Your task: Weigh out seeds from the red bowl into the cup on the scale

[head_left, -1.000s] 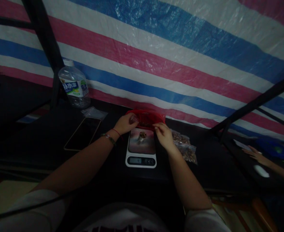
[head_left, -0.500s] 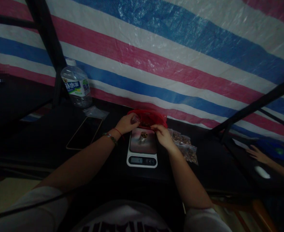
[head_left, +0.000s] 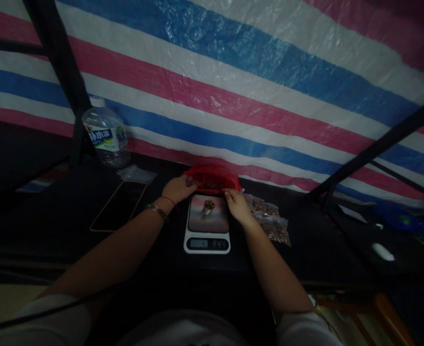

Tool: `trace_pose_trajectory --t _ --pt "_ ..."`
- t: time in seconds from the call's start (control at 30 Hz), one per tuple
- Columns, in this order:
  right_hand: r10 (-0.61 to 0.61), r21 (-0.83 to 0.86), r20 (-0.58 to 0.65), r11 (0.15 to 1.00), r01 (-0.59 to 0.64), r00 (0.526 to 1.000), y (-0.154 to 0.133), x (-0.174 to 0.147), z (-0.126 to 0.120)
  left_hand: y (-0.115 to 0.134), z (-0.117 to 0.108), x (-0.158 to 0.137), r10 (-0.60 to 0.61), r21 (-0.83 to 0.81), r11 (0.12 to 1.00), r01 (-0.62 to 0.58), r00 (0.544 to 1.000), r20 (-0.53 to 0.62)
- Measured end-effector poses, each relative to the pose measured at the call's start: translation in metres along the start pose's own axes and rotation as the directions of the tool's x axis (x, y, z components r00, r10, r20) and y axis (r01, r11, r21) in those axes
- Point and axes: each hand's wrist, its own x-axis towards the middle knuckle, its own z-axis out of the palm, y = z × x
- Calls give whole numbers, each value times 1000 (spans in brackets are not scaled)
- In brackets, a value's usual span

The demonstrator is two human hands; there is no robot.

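Observation:
Behind a white kitchen scale (head_left: 207,226) lies a red plastic bag (head_left: 215,175), its mouth facing me and dark contents just visible inside. My left hand (head_left: 179,188) is closed on the left side of the bag's mouth. On the right side, my right hand (head_left: 235,202) pinches the edge of the bag. A small metal cup (head_left: 208,207) filled with brownish bits stands on the scale's plate, and the display is lit. Beside my right hand are several clear zip bags (head_left: 275,228) of similar brown bits.
A phone (head_left: 118,206) lies left of the scale, with flat clear bags (head_left: 136,174) behind it. A large plastic bottle (head_left: 106,134) stands at the back left. Black frame bars (head_left: 378,149) and a striped tarp (head_left: 212,101) border the table. A white object (head_left: 382,252) lies at right.
The view has shifted slightly, moving the scene left and a little down. Both hands stay at the red bag's mouth. Another person's hand at the far right has gone out of view.

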Motion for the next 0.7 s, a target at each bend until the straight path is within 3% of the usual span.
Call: trace_pose_trajectory --t 0.13,0.23,0.37,0.43,0.53,0.7 --pt "-111 88 -46 989 115 993 -5 6 -2 5 -9 -3 4 30 1000 -4 1000 -25" --pt "-190 67 -13 979 190 982 -8 24 -3 12 -15 -8 135 35 990 -133 988 -69" --pt "-112 -118 101 985 123 989 -8 58 -1 21 -17 -13 354 -31 933 -359 929 -105" --pt "-59 -188 172 978 92 983 -8 72 1 22 -16 -14 405 -67 909 -411 910 -84" --pt "-44 -180 315 978 105 948 -13 86 5 19 -12 -13 356 -114 927 -359 934 -42" --pt "-128 -65 540 979 194 832 -20 98 16 11 -7 -9 231 -156 959 -235 972 -38"
